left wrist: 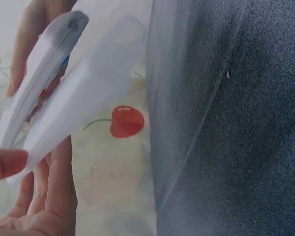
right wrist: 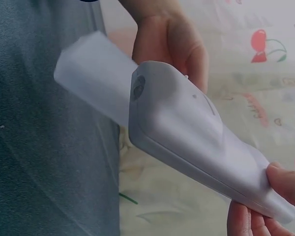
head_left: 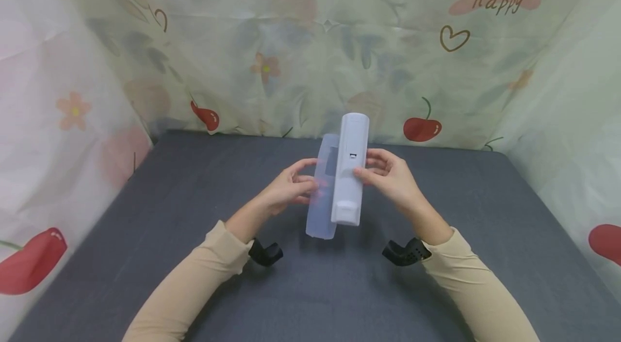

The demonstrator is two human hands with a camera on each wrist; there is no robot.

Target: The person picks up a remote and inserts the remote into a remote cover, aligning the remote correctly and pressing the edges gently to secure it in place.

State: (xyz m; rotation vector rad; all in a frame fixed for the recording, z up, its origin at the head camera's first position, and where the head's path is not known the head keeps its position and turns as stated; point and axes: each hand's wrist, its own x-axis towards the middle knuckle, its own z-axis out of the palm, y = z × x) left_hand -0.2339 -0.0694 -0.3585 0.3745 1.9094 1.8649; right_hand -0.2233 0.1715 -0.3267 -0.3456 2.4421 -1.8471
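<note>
A white remote control (head_left: 346, 193) stands tilted above the dark table, its plain back toward the head camera. My right hand (head_left: 395, 177) grips it by the right edge, thumb on the back and fingers behind. Just left of it is a translucent plastic remote cover (head_left: 320, 220), pinched by my left hand (head_left: 290, 184). In the left wrist view, the left thumb (left wrist: 10, 163) presses the cover's near end, with fingers on its other side. Cover and remote lie side by side, overlapping slightly in the head view. The remote's button face is mostly hidden.
A dark grey cloth (head_left: 218, 277) covers the table. Pale curtains (head_left: 310, 45) printed with cherries, hearts and flowers hang behind it and at both sides. Black straps with camera mounts (head_left: 265, 253) sit at both wrists, near the beige sleeves.
</note>
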